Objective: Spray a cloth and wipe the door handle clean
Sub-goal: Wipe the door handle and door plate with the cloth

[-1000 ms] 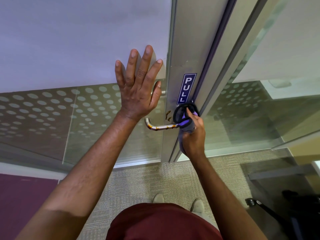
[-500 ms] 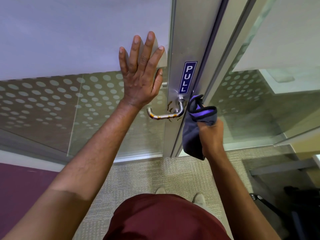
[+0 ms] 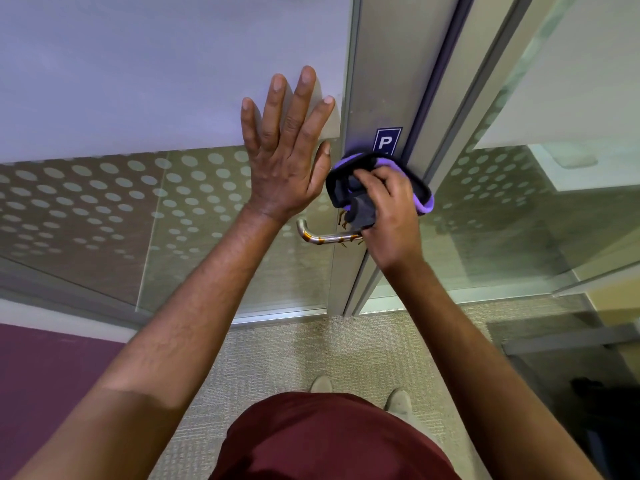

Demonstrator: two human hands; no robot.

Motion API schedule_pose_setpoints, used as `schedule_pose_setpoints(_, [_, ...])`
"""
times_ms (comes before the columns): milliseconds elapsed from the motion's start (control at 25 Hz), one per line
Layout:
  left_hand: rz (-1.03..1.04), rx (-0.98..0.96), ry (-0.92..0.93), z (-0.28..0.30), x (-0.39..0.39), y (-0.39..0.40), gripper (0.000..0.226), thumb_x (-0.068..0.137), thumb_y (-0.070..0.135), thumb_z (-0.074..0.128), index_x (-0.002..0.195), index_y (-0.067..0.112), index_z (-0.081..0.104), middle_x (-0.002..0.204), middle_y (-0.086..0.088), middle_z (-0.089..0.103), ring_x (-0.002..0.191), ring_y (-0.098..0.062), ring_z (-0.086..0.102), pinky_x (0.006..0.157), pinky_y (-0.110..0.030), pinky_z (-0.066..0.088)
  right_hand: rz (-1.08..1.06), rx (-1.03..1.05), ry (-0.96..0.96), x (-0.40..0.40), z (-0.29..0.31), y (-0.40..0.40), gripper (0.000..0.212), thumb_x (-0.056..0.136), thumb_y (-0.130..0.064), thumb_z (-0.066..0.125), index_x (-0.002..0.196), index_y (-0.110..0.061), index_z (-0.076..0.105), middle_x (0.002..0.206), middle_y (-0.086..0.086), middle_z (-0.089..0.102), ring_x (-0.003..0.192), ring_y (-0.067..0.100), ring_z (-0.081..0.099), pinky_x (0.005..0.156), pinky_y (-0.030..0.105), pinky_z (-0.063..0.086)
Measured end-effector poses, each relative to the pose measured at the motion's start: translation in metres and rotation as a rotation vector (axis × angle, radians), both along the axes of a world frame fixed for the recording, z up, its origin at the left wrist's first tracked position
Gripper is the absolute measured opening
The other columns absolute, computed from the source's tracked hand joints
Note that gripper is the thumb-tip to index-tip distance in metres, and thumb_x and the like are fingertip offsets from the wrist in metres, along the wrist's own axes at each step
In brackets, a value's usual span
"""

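Observation:
A curved metal door handle (image 3: 325, 238) with orange-brown streaks sticks out left from the door's metal stile. My right hand (image 3: 389, 211) grips a dark cloth (image 3: 349, 187) with a purple edge and presses it against the stile over the handle's base, covering most of the blue PULL sign (image 3: 386, 141). My left hand (image 3: 289, 155) lies flat with fingers spread on the frosted glass door, just left of the cloth. No spray bottle is in view.
The glass door (image 3: 138, 109) has a dotted frosted band; a second glass panel (image 3: 519, 202) stands to the right. Beige carpet (image 3: 294, 351) lies below, with my shoes (image 3: 398, 400) near the door. Dark objects (image 3: 595, 403) sit at the lower right.
My right hand brought the cloth from the right of the handle up and left onto the stile above the handle's base, covering the sign. The left hand stayed flat on the glass.

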State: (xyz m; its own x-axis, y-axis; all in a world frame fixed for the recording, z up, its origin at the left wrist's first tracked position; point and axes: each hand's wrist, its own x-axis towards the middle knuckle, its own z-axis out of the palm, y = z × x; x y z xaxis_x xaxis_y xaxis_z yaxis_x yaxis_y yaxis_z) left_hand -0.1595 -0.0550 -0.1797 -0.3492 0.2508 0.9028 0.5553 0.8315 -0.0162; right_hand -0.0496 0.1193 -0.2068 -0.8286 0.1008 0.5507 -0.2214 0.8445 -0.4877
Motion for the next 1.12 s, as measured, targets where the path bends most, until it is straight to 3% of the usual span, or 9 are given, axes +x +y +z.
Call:
schedule_pose_setpoints(160, [0.010, 0.009, 0.003, -0.003, -0.004, 0.002, 0.059, 0.099, 0.029, 0.062, 0.154, 0.020, 0.041, 0.160, -0.017, 0.035, 0.162, -0.015, -0.012, 0.129, -0.050, -0.009, 0.070, 0.082, -0.142, 0.003, -0.009, -0.001, 0.045, 0.083, 0.004, 0.065, 0.127, -0.005, 0.073, 0.117, 0.015, 0.067, 0.110, 0.038, 0.061, 0.098, 0.040, 0.049])
schedule_pose_setpoints(360, [0.001, 0.020, 0.010, -0.003, -0.002, 0.002, 0.057, 0.100, 0.029, 0.060, 0.154, 0.020, 0.042, 0.160, -0.018, 0.038, 0.164, -0.020, -0.001, 0.130, -0.049, -0.009, 0.209, 0.139, -0.382, -0.007, 0.011, 0.016, 0.059, 0.079, 0.012, 0.057, 0.130, -0.011, 0.074, 0.127, 0.010, 0.069, 0.123, 0.034, 0.058, 0.108, 0.028, 0.036])
schedule_pose_setpoints(480, [-0.006, 0.006, 0.002, -0.002, 0.000, 0.003, 0.057, 0.100, 0.027, 0.062, 0.153, 0.019, 0.043, 0.157, -0.023, 0.046, 0.157, -0.037, 0.021, 0.130, -0.048, -0.010, 0.210, -0.069, -0.191, 0.009, 0.022, 0.032, 0.055, 0.081, 0.008, 0.062, 0.131, -0.010, 0.072, 0.131, 0.009, 0.067, 0.130, 0.024, 0.058, 0.112, 0.026, 0.038])
schedule_pose_setpoints(560, [-0.009, 0.007, 0.002, -0.001, 0.000, 0.002, 0.056, 0.101, 0.028, 0.061, 0.154, 0.019, 0.043, 0.160, -0.021, 0.040, 0.163, -0.027, 0.008, 0.129, -0.048, -0.009, 0.165, -0.247, 0.077, 0.015, 0.026, 0.033, 0.047, 0.087, 0.000, 0.071, 0.134, -0.006, 0.069, 0.132, 0.009, 0.064, 0.133, 0.014, 0.057, 0.114, 0.025, 0.041])
schedule_pose_setpoints(640, [-0.014, 0.022, -0.010, -0.001, 0.001, 0.001, 0.055, 0.102, 0.029, 0.060, 0.154, 0.019, 0.043, 0.161, -0.017, 0.034, 0.163, -0.017, -0.008, 0.129, -0.049, -0.009, 0.119, -0.289, 0.138, 0.007, 0.027, 0.027, 0.052, 0.086, -0.004, 0.074, 0.138, -0.006, 0.066, 0.133, 0.009, 0.061, 0.132, 0.016, 0.057, 0.114, 0.022, 0.040])
schedule_pose_setpoints(840, [-0.008, 0.015, -0.004, -0.001, -0.003, 0.002, 0.052, 0.105, 0.031, 0.053, 0.154, 0.019, 0.043, 0.161, -0.016, 0.033, 0.162, -0.015, -0.011, 0.130, -0.049, -0.009, 0.013, -0.129, -0.043, -0.005, 0.015, 0.010, 0.067, 0.068, 0.014, 0.069, 0.131, -0.009, 0.069, 0.128, 0.009, 0.062, 0.124, 0.024, 0.054, 0.108, 0.018, 0.036])
schedule_pose_setpoints(1000, [-0.010, 0.035, -0.001, -0.003, -0.002, 0.003, 0.054, 0.102, 0.028, 0.057, 0.153, 0.019, 0.044, 0.161, -0.017, 0.034, 0.162, -0.015, -0.011, 0.130, -0.049, -0.008, 0.089, 0.041, -0.192, -0.002, 0.005, 0.001, 0.061, 0.068, 0.016, 0.063, 0.125, -0.004, 0.073, 0.119, 0.015, 0.068, 0.115, 0.036, 0.060, 0.103, 0.028, 0.039])
schedule_pose_setpoints(1120, [-0.019, 0.042, -0.005, 0.001, -0.001, 0.002, 0.055, 0.101, 0.027, 0.059, 0.154, 0.019, 0.043, 0.161, -0.017, 0.035, 0.162, -0.014, -0.012, 0.130, -0.049, -0.008, 0.239, -0.006, -0.332, -0.002, 0.011, 0.012, 0.064, 0.071, 0.019, 0.060, 0.127, -0.008, 0.074, 0.127, 0.010, 0.070, 0.125, 0.030, 0.061, 0.111, 0.030, 0.040])
